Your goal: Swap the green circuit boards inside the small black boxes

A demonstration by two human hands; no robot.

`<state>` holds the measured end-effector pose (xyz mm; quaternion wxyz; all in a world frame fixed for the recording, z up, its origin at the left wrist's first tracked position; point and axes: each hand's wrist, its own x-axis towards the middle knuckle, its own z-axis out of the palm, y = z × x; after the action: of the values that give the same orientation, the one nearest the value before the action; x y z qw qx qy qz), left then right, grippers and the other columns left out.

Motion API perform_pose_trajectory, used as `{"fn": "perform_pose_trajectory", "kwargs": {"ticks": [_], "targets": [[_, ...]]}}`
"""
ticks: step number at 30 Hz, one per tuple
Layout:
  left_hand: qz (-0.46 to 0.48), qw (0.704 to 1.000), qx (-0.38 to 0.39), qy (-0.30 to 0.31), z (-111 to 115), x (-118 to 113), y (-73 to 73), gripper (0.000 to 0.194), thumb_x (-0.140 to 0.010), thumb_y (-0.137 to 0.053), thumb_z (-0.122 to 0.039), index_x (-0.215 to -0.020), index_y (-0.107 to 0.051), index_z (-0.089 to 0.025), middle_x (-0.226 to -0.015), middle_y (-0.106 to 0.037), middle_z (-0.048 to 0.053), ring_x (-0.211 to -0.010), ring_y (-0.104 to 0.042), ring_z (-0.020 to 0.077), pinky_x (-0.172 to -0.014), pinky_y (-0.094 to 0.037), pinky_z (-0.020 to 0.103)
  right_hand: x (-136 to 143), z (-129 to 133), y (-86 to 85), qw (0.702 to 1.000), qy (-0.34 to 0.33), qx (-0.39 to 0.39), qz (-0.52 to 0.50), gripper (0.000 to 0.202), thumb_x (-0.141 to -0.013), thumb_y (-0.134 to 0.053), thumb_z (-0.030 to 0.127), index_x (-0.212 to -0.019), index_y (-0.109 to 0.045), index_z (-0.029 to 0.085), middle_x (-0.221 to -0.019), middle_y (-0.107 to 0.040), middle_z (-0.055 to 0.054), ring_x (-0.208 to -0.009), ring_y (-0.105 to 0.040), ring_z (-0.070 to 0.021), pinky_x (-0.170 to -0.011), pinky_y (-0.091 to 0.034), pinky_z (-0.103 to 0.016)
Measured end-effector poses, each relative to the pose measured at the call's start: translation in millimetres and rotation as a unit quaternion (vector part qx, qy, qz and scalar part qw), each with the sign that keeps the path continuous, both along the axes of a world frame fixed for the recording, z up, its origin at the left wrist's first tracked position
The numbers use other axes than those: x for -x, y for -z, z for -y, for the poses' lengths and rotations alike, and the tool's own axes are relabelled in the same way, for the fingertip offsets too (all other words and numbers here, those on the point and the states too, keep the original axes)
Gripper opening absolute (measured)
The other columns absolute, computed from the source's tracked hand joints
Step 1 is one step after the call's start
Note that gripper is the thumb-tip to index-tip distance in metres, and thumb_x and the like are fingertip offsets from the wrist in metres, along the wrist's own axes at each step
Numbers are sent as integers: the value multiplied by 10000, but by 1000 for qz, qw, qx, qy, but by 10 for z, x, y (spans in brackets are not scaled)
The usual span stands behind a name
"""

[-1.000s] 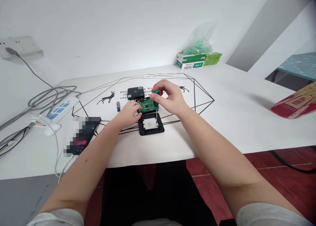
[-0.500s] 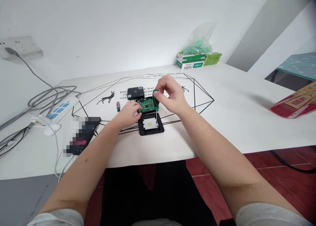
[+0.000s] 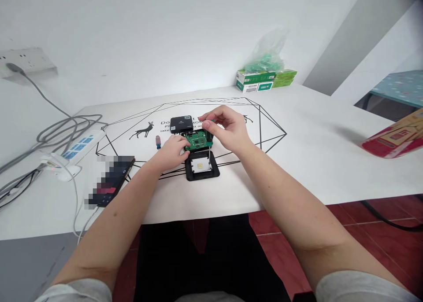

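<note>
My right hand (image 3: 228,128) is closed on the green and black handle of a screwdriver (image 3: 209,139), held upright. Its metal tip meets the right side of a silver metal plate (image 3: 200,165) with a pale yellow pad, set in a black plastic base (image 3: 202,178). My left hand (image 3: 174,150) grips the left edge of a green circuit board (image 3: 196,139), which is tilted up behind the base. Just behind the board lies a black box lid (image 3: 181,123). A short screwdriver (image 3: 158,142) with a blue tip end rests left of my left hand.
At the left lie a phone (image 3: 114,183), a white power strip (image 3: 84,145) and coiled grey cables (image 3: 62,128). Green and white boxes (image 3: 254,81) with a plastic bag (image 3: 269,51) stand against the wall. A red and tan package (image 3: 393,137) sits on the right.
The fingers of my right hand have turned on the screwdriver handle, with the index finger now reaching farther left. My left hand, the board and the base stay in place.
</note>
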<state>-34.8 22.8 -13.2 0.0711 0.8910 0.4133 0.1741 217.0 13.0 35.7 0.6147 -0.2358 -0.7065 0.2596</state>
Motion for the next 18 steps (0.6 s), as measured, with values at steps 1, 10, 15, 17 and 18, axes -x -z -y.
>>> {"fn": "perform_pose_trajectory", "kwargs": {"ticks": [1,10,15,17,18], "targets": [[1,1000,0,0,-1,1,3,244,-1010,-576,-312,-1168,-742,-228,-1284,-689,128,-1293,-584,352,-1173,-490,570,-5,0,-10,1000,2,-13,9,327,-948,-786,567,-906,-708,252,-947,-807,-36,-857,-723,-190,-773,-579,-372],[2,1000,2,3,-3,5,0,233,-1009,-584,-303,-1162,-748,-238,-1279,-694,121,-1294,-591,348,-1173,-493,565,-29,-64,9,995,25,-78,49,355,-1013,-677,615,-986,-831,295,-883,-731,-34,-788,-617,-196,-764,-556,-411],[3,1000,9,-3,-1,3,5,236,-1016,-585,-327,-1165,-748,-243,-1281,-701,118,-1306,-588,354,-1184,-483,580,-54,-98,11,999,15,-41,27,305,-969,-742,568,-891,-795,279,-851,-697,-27,-796,-614,-199,-736,-532,-398],[3,1000,7,-4,-4,4,13,239,-1013,-585,-323,-1168,-747,-240,-1288,-700,120,-1307,-586,353,-1182,-485,577,-49,-115,17,1000,4,-27,3,298,-919,-801,559,-869,-750,270,-872,-683,-21,-798,-610,-189,-721,-527,-380],[3,1000,6,-4,-7,5,17,240,-1012,-585,-320,-1167,-747,-236,-1288,-700,122,-1305,-586,354,-1180,-486,576,-42,-121,22,1000,-3,-17,-13,313,-891,-830,557,-858,-721,265,-901,-682,-21,-811,-616,-185,-716,-529,-371]]}}
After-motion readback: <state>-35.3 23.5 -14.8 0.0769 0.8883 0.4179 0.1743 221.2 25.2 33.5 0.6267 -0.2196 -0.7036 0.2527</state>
